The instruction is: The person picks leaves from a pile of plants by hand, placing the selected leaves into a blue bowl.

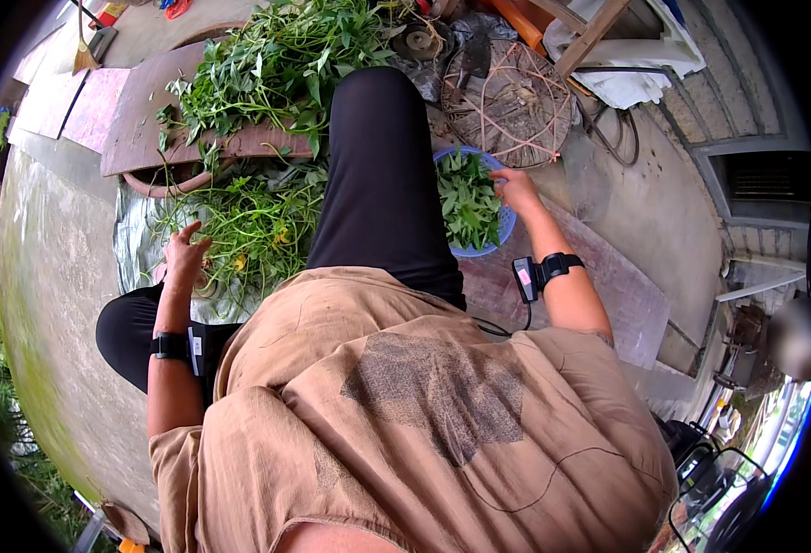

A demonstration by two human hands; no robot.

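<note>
My left hand [186, 254] is over the left edge of a heap of green stems [260, 221] lying on silvery sheeting [132, 235]; its fingers are apart, and I see nothing between them. My right hand [514, 188] reaches to the rim of a blue plastic basket [507, 225], its fingertips by the picked green leaves [468, 200] inside. Whether those fingers hold a leaf cannot be told. Farther forward, a bigger pile of leafy vines [267, 76] covers much of a brown board [150, 117]. My raised knee in dark trousers stands between the two sides.
Beyond the basket lies a round wooden chopping block [516, 104] bound with pink cord, a cleaver [473, 59] on it. A reddish board [585, 276] lies on the concrete at right. A broom [84, 57] stands far left; a looped hose [616, 142] is near the wall.
</note>
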